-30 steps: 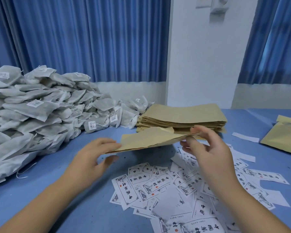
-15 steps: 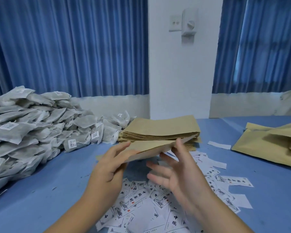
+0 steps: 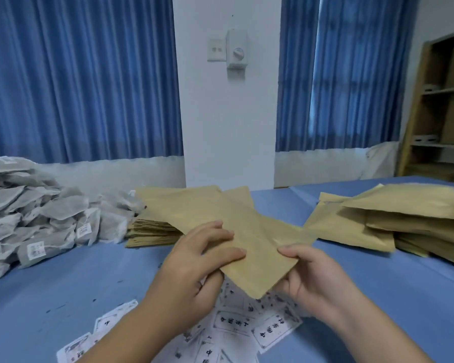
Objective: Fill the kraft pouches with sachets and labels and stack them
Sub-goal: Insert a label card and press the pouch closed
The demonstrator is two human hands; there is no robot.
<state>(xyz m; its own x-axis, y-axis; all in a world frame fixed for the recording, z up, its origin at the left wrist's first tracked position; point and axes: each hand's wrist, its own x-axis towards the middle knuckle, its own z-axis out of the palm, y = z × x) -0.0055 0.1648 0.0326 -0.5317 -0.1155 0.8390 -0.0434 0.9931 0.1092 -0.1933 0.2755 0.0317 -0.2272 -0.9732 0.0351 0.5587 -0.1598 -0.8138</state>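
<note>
Kraft pouch, centre frame, above the blue surface: left hand pinches its left edge, right hand grips its lower right edge; labels beneath bear black Chinese characters, too blurred to read; sachets heaped at left.

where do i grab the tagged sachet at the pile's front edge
Probably pinch the tagged sachet by its near right end, coming from the table side: it lies flat at the front edge of the sachet pile, that end bare.
</note>
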